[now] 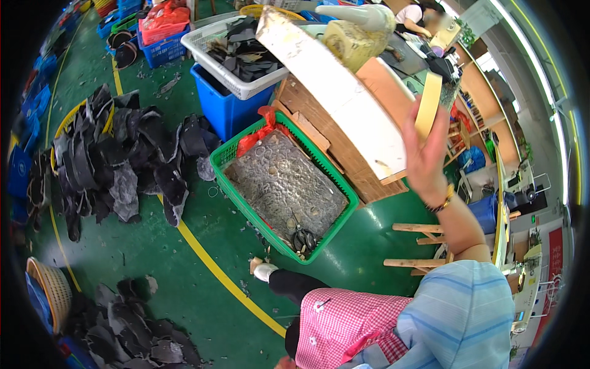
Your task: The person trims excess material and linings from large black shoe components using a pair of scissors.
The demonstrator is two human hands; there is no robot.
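Note:
My right hand, with a bracelet at the wrist, is raised at the near right end of a long white-topped bench. Its thumb and fingers close around a flat, pale yellow strip that sticks up past the fingertips; what it is made of I cannot tell. At the lower edge, beside the pink checked apron, a bit of skin shows that may be my left hand; its fingers are hidden. On the bench stands a yellowish block-shaped machine part with a pale, horn-shaped arm.
Below the bench is a green crate holding black-handled scissors and a red bag. A white basket of dark scraps rests on a blue bin. Dark cut pieces heap on the floor. Wooden stool legs stand right. Another person sits far off.

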